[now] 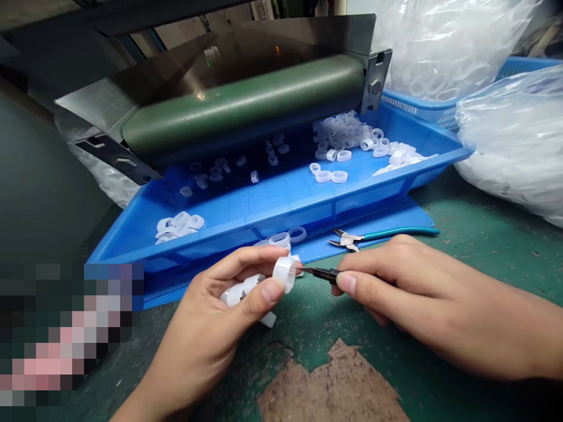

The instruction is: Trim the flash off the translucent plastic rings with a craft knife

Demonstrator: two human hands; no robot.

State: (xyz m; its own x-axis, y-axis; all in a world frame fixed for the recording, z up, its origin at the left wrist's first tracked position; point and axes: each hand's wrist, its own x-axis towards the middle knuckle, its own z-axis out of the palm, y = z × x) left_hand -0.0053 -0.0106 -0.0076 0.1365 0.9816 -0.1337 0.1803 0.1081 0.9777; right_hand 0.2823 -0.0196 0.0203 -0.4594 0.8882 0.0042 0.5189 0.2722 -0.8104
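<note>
Between the thumb and fingers of my left hand [229, 310] is a translucent white plastic ring [284, 274]. More white rings [240, 291] are tucked in that palm, partly hidden by the fingers. My right hand [409, 299] is closed around the black handle of a thin-bladed knife [323, 274]; its tip meets the edge of the pinched ring. Just beyond my hands, several loose rings [281, 239] lie in front of the blue tray. Side cutters [378, 234] with teal handles rest on a blue sheet, jaws apart, past my right hand.
A wide blue tray [264, 225] holds scattered and heaped white rings [343, 132]. Over it juts a green conveyor roller [246, 105] with metal side plates. Bulging clear bags [519, 135] and a blue basket [422, 104] stand at right. The green tabletop [484, 258] has a worn brown patch.
</note>
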